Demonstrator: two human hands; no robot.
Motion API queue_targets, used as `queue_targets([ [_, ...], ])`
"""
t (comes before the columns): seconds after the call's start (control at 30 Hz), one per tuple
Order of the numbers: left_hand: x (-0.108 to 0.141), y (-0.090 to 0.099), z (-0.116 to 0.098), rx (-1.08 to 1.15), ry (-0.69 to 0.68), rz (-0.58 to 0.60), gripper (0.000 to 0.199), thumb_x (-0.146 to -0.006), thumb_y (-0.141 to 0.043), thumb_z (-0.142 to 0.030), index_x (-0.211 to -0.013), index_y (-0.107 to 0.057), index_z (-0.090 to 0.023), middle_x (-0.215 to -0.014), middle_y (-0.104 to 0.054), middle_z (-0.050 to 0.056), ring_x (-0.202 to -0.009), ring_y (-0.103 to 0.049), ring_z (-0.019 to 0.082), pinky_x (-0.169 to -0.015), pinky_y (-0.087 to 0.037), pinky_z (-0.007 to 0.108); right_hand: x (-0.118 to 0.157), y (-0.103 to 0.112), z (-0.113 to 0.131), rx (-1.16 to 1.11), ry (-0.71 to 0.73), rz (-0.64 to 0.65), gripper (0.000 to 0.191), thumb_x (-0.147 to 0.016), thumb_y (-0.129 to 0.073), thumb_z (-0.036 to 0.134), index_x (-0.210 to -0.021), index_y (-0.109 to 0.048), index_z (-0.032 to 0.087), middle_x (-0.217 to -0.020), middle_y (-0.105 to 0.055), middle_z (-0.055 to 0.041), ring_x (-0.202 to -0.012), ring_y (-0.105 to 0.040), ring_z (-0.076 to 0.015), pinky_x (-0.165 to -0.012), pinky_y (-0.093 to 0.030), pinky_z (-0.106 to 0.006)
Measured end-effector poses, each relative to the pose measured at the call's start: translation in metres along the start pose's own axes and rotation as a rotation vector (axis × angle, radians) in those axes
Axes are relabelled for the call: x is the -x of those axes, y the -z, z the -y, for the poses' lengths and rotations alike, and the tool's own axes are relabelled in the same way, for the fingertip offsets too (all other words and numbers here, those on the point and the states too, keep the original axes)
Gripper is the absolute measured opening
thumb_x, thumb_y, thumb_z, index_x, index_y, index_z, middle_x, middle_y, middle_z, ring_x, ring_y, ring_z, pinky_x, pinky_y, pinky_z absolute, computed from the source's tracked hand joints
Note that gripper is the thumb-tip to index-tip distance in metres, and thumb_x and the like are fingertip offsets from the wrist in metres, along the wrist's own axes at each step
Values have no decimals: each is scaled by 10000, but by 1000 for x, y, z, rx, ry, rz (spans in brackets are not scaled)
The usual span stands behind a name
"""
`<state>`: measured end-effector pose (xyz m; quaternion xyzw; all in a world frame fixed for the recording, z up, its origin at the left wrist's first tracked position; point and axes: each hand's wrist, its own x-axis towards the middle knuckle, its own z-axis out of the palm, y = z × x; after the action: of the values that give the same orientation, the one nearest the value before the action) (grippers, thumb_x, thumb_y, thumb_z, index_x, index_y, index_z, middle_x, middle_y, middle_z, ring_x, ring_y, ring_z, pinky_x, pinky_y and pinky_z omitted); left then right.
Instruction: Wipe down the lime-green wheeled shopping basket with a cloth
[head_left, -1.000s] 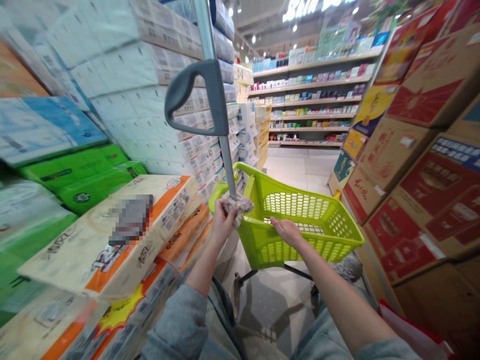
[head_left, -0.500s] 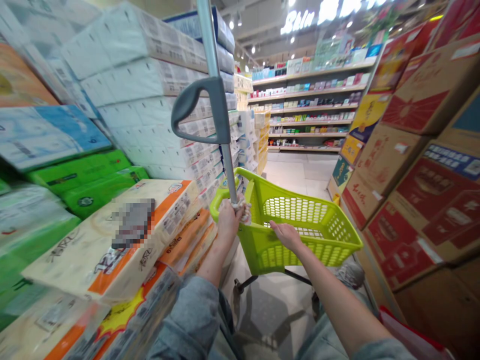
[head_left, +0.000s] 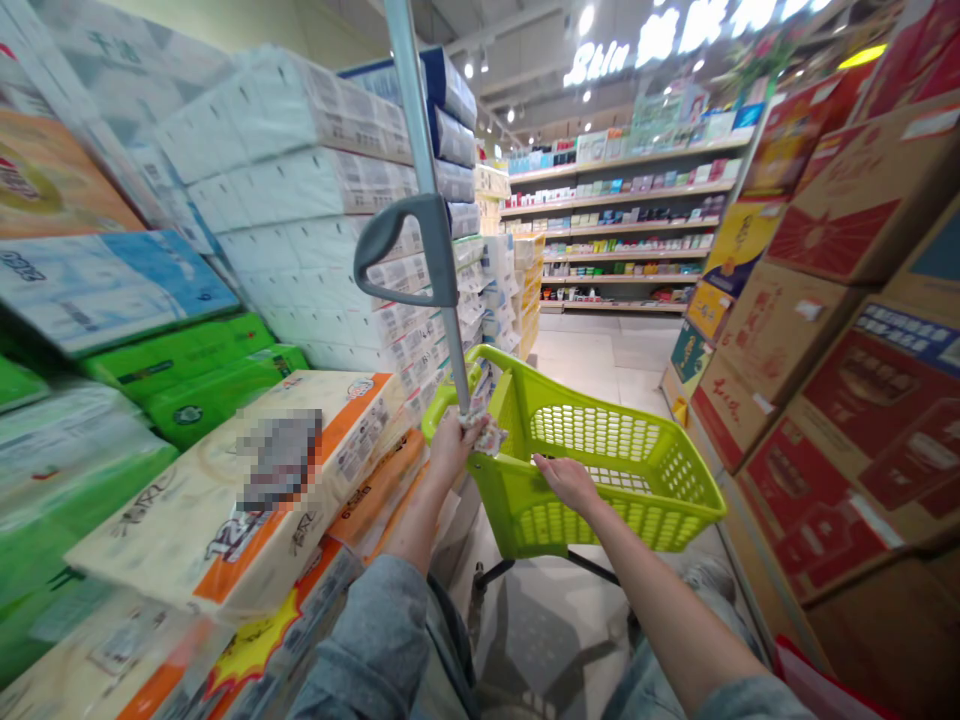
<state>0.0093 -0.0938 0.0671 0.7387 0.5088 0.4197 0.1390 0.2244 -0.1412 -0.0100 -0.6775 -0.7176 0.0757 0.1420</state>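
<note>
A lime-green plastic shopping cart point(head_left: 525, 510) with perforated sides stands in front of me. From its rear end rises a metal pole point(head_left: 421, 110) with a grey loop handle point(head_left: 442, 250) on it. Low on the pole, my left hand point(head_left: 450, 445) is closed on a crumpled, whitish patterned cloth point(head_left: 491, 436) pressed against the metal. My right hand point(head_left: 568, 482) grips the cart's near side rim, its fingers partly hidden over the edge.
Tissue packs point(head_left: 285, 270) are piled high on the left, with a blurred-out dark object point(head_left: 281, 460) lying on a cream pack point(head_left: 172, 500). Cardboard cartons point(head_left: 795, 320) line the right side. Stocked shelves point(head_left: 622, 222) stand at the far end of the tiled aisle point(head_left: 592, 345).
The whole view has shifted slightly, with things lower in the picture. My left hand has moved a little on the cloth at the pole; my right hand stays on the rim.
</note>
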Motion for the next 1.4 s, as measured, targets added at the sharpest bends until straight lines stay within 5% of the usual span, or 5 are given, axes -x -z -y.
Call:
queue_targets([
  [0.43,23,-16,-42,-34,-35,-8,356,-882,-368,-440,-1006,-614,-214,-873,-645,86,-915,-582,241,-768,-421,323,-8,16,-29,81,-79,56,695,-921,-123,515,-715,-694,176,-797,-691,-100,-787,-617,-195,-685,-376,-269],
  [0.83,16,-19,-39,53,-18,42,343,-873,-389,-443,-1010,-562,-180,-884,-643,95,-917,-603,241,-780,-438,340,-23,18,13,6,-176,51,731,-909,-73,546,-829,-685,154,-895,-685,-131,-864,-625,-220,-692,-393,-282],
  [1.0,-6,-8,-53,270,-100,-64,293,-875,-409,-384,-1018,-566,-182,-1006,-633,88,-967,-582,208,-862,-434,334,-26,14,13,5,-145,33,639,-928,-144,494,-825,-680,161,-909,-685,-119,-887,-620,-219,-715,-393,-284],
  [1.2,-58,35,-104,478,-204,-149,286,-855,-461,-402,-944,-607,-173,-967,-638,56,-980,-575,192,-881,-442,307,-31,14,13,5,-141,30,605,-934,-163,453,-835,-685,161,-904,-686,-117,-887,-619,-213,-719,-392,-279],
  [1.4,-81,47,-123,707,-183,-110,353,-838,-478,-471,-964,-608,-168,-867,-653,35,-889,-620,193,-794,-501,324,-35,13,11,12,-146,46,616,-933,-160,438,-837,-696,151,-907,-686,-130,-868,-620,-217,-711,-392,-285],
])
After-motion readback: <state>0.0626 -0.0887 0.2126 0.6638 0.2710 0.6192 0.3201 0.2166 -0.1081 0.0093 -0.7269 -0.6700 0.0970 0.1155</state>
